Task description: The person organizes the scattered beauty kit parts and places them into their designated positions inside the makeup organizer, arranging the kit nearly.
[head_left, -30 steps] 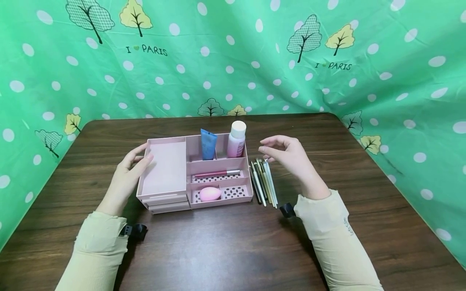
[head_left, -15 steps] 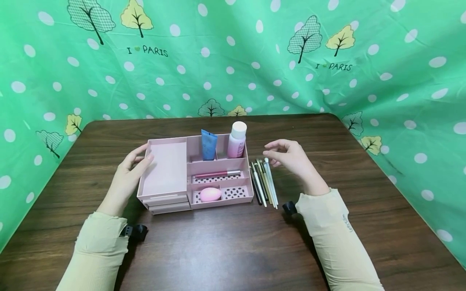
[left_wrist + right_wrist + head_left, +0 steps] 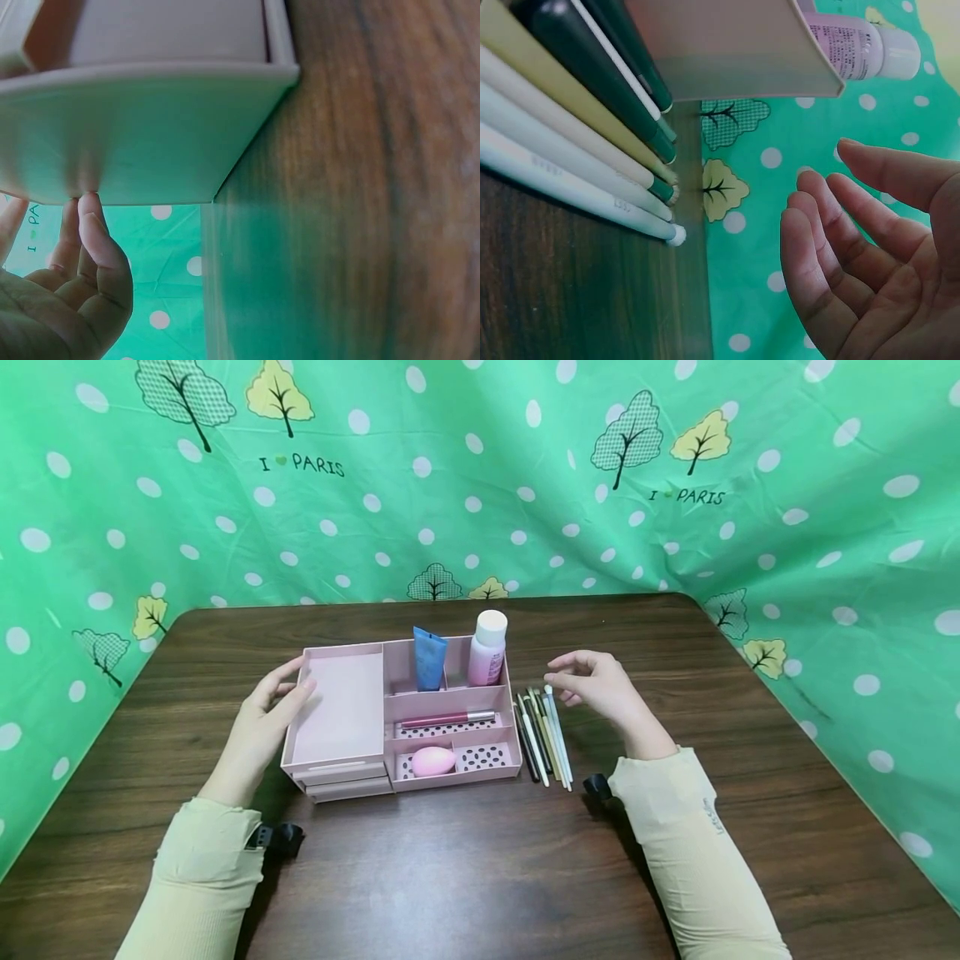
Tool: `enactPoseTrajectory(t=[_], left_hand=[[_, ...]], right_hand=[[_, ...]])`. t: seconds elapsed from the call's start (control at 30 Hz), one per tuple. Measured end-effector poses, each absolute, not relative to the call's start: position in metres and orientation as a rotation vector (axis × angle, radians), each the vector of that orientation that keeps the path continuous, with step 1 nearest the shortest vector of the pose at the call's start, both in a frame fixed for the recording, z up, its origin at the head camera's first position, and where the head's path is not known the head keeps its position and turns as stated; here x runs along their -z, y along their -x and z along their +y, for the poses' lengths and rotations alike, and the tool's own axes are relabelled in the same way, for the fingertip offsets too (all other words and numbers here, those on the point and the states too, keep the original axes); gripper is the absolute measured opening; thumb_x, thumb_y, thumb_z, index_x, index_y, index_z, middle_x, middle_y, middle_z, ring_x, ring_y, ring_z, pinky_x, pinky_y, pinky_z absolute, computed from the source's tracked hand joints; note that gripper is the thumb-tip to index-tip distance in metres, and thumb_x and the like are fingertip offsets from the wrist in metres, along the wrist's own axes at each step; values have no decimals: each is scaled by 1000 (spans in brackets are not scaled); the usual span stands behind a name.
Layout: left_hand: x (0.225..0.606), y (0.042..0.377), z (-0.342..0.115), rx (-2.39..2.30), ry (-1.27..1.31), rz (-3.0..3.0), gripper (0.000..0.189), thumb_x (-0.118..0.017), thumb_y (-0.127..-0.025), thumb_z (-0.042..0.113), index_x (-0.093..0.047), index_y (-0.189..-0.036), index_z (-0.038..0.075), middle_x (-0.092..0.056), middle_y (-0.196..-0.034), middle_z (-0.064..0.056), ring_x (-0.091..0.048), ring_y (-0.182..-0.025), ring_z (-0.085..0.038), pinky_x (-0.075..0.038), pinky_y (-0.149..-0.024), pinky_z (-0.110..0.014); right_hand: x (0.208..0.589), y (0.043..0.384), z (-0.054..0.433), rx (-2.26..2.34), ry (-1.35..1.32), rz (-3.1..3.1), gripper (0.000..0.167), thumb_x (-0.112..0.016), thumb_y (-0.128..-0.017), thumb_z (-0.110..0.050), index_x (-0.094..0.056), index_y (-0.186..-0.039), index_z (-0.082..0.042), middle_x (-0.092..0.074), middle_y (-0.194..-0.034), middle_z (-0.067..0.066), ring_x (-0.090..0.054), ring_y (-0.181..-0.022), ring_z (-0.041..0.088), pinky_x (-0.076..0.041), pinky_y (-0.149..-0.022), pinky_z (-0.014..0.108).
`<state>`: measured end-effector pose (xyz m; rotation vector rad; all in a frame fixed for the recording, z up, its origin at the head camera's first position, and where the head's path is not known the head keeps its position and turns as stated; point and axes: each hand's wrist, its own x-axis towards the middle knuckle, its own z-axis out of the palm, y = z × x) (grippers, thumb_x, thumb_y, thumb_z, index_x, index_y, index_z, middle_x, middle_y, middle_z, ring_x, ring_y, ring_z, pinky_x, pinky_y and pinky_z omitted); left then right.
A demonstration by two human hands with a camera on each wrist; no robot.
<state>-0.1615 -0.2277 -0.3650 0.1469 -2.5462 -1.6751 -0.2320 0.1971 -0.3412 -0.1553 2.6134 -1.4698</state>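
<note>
On the table sits a pink cosmetics organizer (image 3: 337, 702). My left hand (image 3: 262, 714) touches its left side, the fingertips against the wall in the left wrist view. A blue squeeze tube (image 3: 430, 660) and a white-capped pink bottle (image 3: 487, 652) stand in the back compartments. In the middle one lies a dark pink lip gloss tube (image 3: 446, 720); a pink makeup sponge (image 3: 433, 761) rests in the front. Several slim makeup brushes (image 3: 542, 739), black, olive and pale, lie side by side at the organizer's right. My right hand (image 3: 596, 685), fingers loosely bent and holding nothing, hovers beside their far ends.
Two drawers (image 3: 348, 782) show at the front left of the organizer. The dark wood table (image 3: 465, 877) reaches back to a green dotted curtain (image 3: 480, 485) hanging behind and at both sides.
My right hand has drawn slightly to the right and toward me, off the brush ends. The left hand and the organizer stay where they were.
</note>
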Motion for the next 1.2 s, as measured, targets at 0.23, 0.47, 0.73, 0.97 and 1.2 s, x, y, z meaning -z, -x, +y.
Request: enactPoseTrajectory(t=[0.23, 0.47, 0.73, 0.97, 1.2], left_hand=[[365, 161, -228, 1675, -139, -2545, 58, -54, -100, 45, -39, -153, 27, -50, -127, -6, -48, -104, 2, -39, -89, -20], [365, 162, -228, 1667, -155, -2553, 59, -54, -100, 47, -38, -153, 28, -49, -129, -8, -47, -104, -1, -40, -88, -21], [365, 161, -227, 1662, -140, -2550, 59, -54, -99, 48, -40, -153, 28, -50, -128, -7, -48, -105, -3, -40, -88, -22], [364, 161, -227, 1669, -145, -2549, 59, -54, -99, 48, -40, -153, 29, -50, -127, -6, -48, -106, -3, -40, -88, -21], [366, 162, -228, 1676, -151, -2548, 59, -55, -99, 46, -39, -153, 28, -50, -126, -5, -47, -104, 1, -39, -89, -21]], right_hand=[[347, 236, 198, 1463, 169, 2615, 40, -70, -92, -18, -62, -122, 7, -66, -100, 23, -64, -71, 18, -58, -67, 28], [351, 238, 199, 1414, 174, 2623, 39, -68, -93, -17, -62, -123, 7, -65, -105, 27, -67, -77, 30, -59, -68, 32], [354, 240, 200, 1391, 162, 2634, 40, -68, -93, -18, -62, -124, 7, -66, -101, 19, -66, -74, 25, -58, -66, 28], [355, 241, 199, 1378, 151, 2625, 41, -68, -94, -18, -61, -125, 7, -66, -100, 18, -65, -71, 18, -57, -67, 27], [358, 241, 198, 1376, 139, 2618, 41, -69, -93, -18, -61, -125, 7, -64, -98, 16, -64, -70, 17, -57, -66, 26]])
